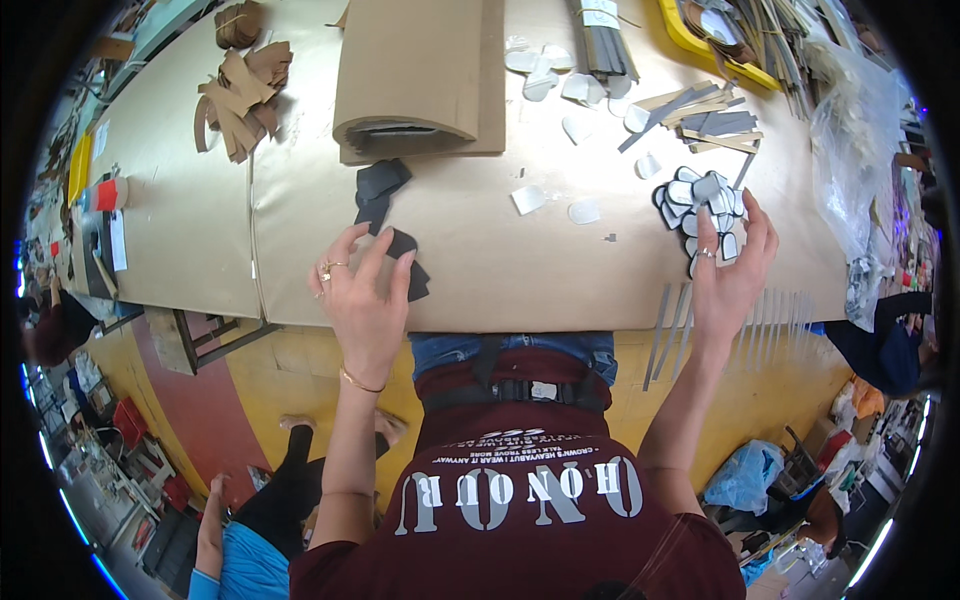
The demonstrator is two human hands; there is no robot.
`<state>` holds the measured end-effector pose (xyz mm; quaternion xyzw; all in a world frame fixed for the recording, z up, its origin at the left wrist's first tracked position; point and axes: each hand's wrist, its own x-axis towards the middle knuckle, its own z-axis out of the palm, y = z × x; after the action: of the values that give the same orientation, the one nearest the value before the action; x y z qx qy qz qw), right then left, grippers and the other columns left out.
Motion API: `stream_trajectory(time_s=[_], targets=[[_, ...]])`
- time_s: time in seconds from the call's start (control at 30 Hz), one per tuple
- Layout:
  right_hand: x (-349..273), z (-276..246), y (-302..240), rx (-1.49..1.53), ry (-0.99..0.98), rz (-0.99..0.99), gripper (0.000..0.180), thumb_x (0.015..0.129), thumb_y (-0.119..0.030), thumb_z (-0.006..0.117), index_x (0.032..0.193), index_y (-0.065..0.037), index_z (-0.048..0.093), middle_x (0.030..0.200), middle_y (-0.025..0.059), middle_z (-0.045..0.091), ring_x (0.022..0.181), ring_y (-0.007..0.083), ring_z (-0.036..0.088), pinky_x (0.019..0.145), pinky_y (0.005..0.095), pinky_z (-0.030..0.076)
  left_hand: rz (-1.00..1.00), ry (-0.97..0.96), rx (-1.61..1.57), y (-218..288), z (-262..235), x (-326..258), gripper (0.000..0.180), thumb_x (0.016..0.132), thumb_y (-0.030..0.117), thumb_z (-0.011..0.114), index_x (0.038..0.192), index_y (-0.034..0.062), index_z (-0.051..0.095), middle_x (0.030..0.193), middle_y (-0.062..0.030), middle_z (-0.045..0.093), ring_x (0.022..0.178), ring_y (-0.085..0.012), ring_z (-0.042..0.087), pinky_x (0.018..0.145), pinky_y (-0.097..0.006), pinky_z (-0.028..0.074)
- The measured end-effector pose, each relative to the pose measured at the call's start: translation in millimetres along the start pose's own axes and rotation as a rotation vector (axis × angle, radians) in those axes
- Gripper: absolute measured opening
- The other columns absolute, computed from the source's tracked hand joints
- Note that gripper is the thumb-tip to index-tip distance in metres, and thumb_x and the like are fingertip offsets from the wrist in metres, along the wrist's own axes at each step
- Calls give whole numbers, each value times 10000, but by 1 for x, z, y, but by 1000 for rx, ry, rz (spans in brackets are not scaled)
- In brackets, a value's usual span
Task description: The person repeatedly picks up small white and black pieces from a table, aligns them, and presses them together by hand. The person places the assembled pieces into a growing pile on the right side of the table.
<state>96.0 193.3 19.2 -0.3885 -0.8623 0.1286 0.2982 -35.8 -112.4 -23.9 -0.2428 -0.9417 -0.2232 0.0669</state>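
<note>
Left hand [362, 300]: I see it spread, fingers loose, over dark pieces [405, 262] at the table [500, 260] edge.
Right hand [730, 270]: I see it unclenched, fingertips touching white-faced pieces [700, 205], gripping nothing.

bright even light, soft shadows, fisheye bending, dark rim

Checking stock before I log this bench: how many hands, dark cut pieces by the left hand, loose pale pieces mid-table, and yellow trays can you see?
Hands: 2, left hand and right hand
Dark cut pieces: about 4, overlapping, so not exact
Loose pale pieces: about 12, spread mid-table
Yellow tray: 1
Total: about 19
</note>
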Motion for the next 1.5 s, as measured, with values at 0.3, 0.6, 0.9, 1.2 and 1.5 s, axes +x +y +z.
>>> stream_trajectory(time_s=[0.3,0.6,0.9,1.2,1.5], targets=[[-11,34,-30,101,-630,-336,344,850,-155,747,1181,-117,662,1161,141,556,1073,323,543,920,437,468,0,-69,-38,-1,-5,5,299,840,202,766,1112,85,725,1202,-57,605,1005,-237,558,1003,-410,339],[-10,26,-35,284,-759,-184,158,830,-18,706,944,-32,598,972,114,603,907,287,627,774,377,506,-62,-39,-104,-1,-6,10,239,822,162,771,1016,98,647,1115,-69,628,1036,-237,589,906,-382,374],[-24,8,-17,691,-794,227,110,861,39,697,926,17,610,1068,77,698,888,113,634,807,257,506,168,44,-363,42,-7,12,195,802,63,773,976,57,687,888,-38,690,791,-194,626,820,-337,433],[-31,-8,-1,750,-585,168,222,881,-8,723,1097,43,715,1039,113,696,884,134,663,803,264,523,352,-209,-297,100,33,-15,335,821,202,730,1143,113,701,1169,-48,617,934,-226,583,842,-370,415],[-47,-2,-21,911,-715,485,287,903,49,685,1188,75,660,1002,112,722,870,147,693,811,255,543,385,-91,-218,78,48,2,254,734,230,836,967,175,753,1056,-8,629,918,-210,589,826,-368,397]])
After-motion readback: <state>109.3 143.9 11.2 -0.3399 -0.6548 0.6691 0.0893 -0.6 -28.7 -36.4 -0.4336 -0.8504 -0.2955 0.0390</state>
